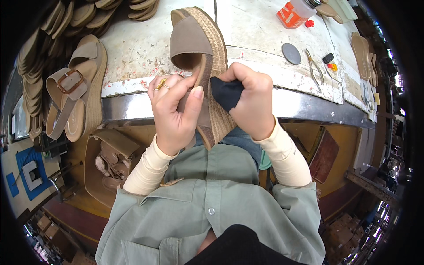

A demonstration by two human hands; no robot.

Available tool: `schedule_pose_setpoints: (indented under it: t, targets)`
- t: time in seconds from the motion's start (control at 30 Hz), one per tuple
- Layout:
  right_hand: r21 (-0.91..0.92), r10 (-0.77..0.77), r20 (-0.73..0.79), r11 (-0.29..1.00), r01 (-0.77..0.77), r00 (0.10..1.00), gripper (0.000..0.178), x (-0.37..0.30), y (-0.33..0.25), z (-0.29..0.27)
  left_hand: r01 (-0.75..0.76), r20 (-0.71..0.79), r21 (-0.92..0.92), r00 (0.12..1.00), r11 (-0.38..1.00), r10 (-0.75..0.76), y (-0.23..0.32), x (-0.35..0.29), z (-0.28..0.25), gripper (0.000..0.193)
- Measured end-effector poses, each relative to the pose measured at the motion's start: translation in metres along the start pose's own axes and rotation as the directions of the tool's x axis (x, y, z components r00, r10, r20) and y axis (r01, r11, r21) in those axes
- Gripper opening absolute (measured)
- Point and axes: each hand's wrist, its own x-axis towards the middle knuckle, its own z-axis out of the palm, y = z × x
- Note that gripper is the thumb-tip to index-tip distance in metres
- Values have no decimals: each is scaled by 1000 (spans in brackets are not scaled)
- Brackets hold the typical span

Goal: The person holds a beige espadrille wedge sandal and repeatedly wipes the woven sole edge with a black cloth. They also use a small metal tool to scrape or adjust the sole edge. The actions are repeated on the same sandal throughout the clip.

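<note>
A wedge sandal [191, 36] with a taupe band and a woven rope-like side stands tilted between my hands, its toe end over the table and its heel end toward my lap. My left hand [174, 110], with a gold ring, is closed on the sandal's footbed edge near the middle, thumb on top. In my closed right hand [255, 101] is a piece of black cloth [227, 93], pressed against the woven side of the wedge. My right thumb does not show; whether the cloth covers it, I cannot tell.
Finished-looking sandals [84, 62] lie at the table's left, beside stacked soles [33, 84]. On the white table [132, 57] are a clear bottle [297, 13], a grey disc [291, 53] and pliers [314, 68]. A carton [95, 176] of shoe parts sits below, left.
</note>
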Motion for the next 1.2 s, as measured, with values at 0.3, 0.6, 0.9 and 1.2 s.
schedule_pose_setpoints:
  t: [0.3,0.6,0.9,1.2]
  targets:
    - [229,133,-223,970,-81,966,8,25,-2,-41,13,40,15,999,1000,-14,3,3,-8,23]
    - [220,331,-377,939,-264,865,16,97,51,-178,88,93,-135,993,987,-75,9,21,-26,22]
    - [-270,523,-240,773,-574,818,27,203,133,-232,94,-33,-261,994,961,-106,-6,19,-24,20]
    - [-136,591,-51,794,-592,805,31,209,130,-211,121,-67,-260,987,958,-143,-7,10,-24,20]
